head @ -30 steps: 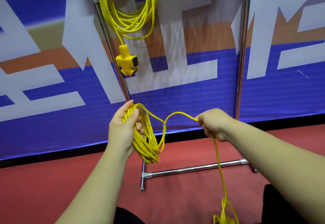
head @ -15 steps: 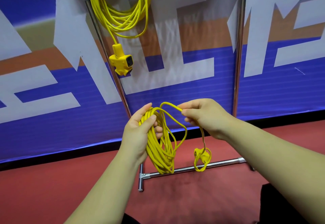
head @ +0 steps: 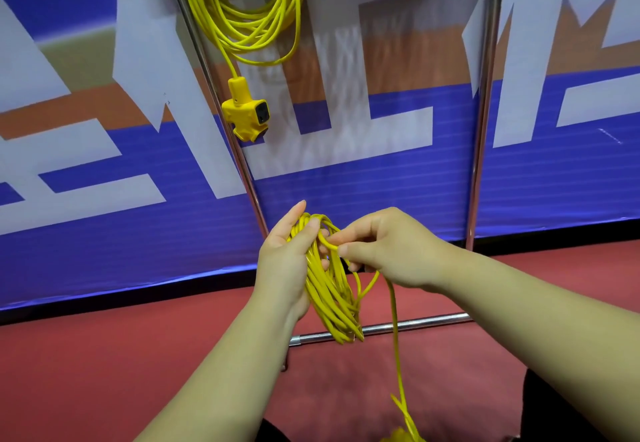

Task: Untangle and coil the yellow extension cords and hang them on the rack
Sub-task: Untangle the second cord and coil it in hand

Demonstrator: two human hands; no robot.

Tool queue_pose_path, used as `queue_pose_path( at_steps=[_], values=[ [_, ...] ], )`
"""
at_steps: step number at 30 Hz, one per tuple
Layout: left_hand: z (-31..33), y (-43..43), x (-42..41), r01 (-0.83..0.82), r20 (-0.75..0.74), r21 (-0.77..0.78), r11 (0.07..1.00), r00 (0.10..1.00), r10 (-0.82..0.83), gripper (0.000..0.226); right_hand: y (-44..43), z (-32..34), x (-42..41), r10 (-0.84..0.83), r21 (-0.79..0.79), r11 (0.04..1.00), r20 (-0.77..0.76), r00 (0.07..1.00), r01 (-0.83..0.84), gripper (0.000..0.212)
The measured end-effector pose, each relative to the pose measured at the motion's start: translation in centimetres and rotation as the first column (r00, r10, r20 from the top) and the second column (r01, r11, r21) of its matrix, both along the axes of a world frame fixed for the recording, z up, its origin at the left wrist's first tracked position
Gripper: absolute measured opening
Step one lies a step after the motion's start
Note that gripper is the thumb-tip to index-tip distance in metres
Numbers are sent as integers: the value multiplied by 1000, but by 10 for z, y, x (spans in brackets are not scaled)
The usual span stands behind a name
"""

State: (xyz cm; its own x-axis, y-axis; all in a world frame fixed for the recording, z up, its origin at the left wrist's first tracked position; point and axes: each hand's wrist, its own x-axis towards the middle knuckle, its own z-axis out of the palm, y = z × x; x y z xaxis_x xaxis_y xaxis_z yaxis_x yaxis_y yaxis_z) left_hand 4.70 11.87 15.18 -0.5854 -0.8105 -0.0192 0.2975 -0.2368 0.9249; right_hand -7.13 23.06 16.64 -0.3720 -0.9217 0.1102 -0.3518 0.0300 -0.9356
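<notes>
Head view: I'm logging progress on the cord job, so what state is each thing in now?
Hung cord: coiled, hanging on the rack.
Socket block: dangling below that coil.
Held coil: looped, gripped by the left hand.
Loose tail: uncoiled, trailing down toward the frame's bottom.
Left hand: holds the coil's top.
Right hand: pinches the tail beside the coil's top.
Rack: upright on the floor.
</notes>
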Motion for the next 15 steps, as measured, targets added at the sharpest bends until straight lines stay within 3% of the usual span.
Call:
queue_pose_path(
  at_steps=[3, 6, 9, 12, 15],
  values=[
    [4, 0, 1, -2, 0, 9, 1000, 1000, 2, 46, 2, 0, 8, 6, -18, 1000, -6, 1000, -6, 18],
    [8, -2, 2, -20, -43, -22, 1000, 999, 19, 45, 4, -5, 11, 36, -68, 997, 90, 995, -30, 16],
    [14, -6, 3, -64, -85, -75, 995, 995, 58, 42, 5, -21, 3, 147, -31, 989, 81, 986, -144, 32],
    [19, -13, 6, -117, -105, -79, 990, 989, 109, 39, 5, -45, -7, 268, 154, 952, 2, 963, -265, 35],
    [21, -24, 12, -141, -118, -46, 989, 984, 135, 39, 6, -74, -14, 346, 416, 877, -193, 918, -243, 31]
  ],
)
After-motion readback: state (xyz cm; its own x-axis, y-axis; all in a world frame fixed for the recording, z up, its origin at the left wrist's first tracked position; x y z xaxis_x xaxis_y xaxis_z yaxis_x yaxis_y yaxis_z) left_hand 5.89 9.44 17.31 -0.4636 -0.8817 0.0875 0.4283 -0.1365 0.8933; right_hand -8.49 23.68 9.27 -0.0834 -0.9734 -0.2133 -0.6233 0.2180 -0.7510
